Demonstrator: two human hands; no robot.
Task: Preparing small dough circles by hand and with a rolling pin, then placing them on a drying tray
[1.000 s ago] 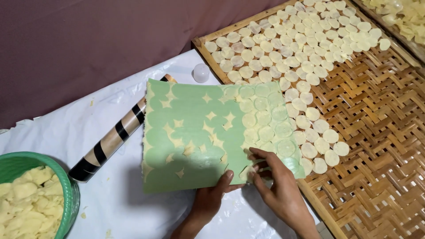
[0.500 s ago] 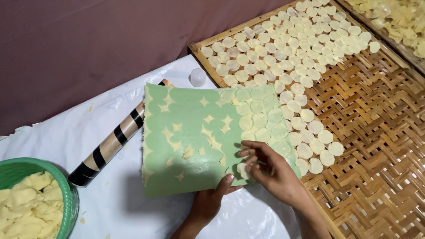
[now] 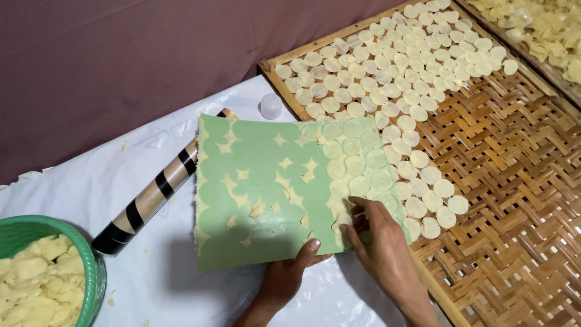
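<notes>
The green sheet (image 3: 272, 188) lies tilted across the near edge of the woven bamboo tray (image 3: 514, 200), its right part still covered with thin round dough discs (image 3: 357, 163) and its left part dotted only with star-shaped scraps (image 3: 284, 181). The left hand (image 3: 284, 278) holds the sheet from below at its near edge, thumb pressed on top, so its grip pinches the sheet. The right hand (image 3: 381, 242) rests flat on the lower right corner, fingers together, fingertips on the discs there; it grips nothing.

To lift discs cleanly, it seems wise to keep the sheet steady and level with the left hand and to slide each disc off by its edge, since they look thin and likely to tear or fold.

Rows of discs (image 3: 387, 72) already cover the far half of the tray. A striped rolling pin (image 3: 157, 188) lies just left of the sheet on the white-covered bench (image 3: 151, 284), a small white cap (image 3: 270, 106) sits beyond it, and a green basket (image 3: 91, 266) of dough lumps stands at the near left. A dark cloth wall (image 3: 121, 60) closes the back.
</notes>
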